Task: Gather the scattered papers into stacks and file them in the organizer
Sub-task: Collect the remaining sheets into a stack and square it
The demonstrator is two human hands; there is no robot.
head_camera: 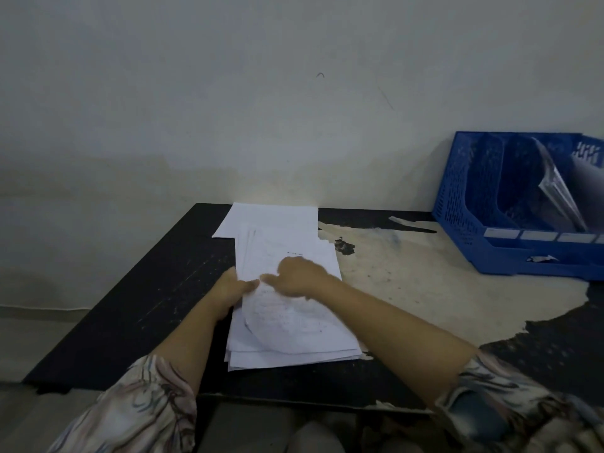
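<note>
White papers [287, 322] lie in a loose pile on the near part of the dark table [137, 305], right in front of the person. The edges do not line up yet. The left hand [233, 291] grips the left edge of the pile, with the thumb on top. The right hand [299, 276] rests on top of the pile with its fingers bent and one finger poking left. It looks blurry, so I cannot tell if it pinches a sheet or just presses down.

Just behind the pile, one more sheet [271, 217] lies flat by the wall, partly tucked under the pile's far end.

Far off at the right stands the blue organizer [464, 204], well apart from the pile. Some sheets already lean inside one slot.

I think the gathering step is going on now. Next, the far sheet needs to join the pile, the edges need tapping straight, and then both hands must carry the stack over to an open slot.
</note>
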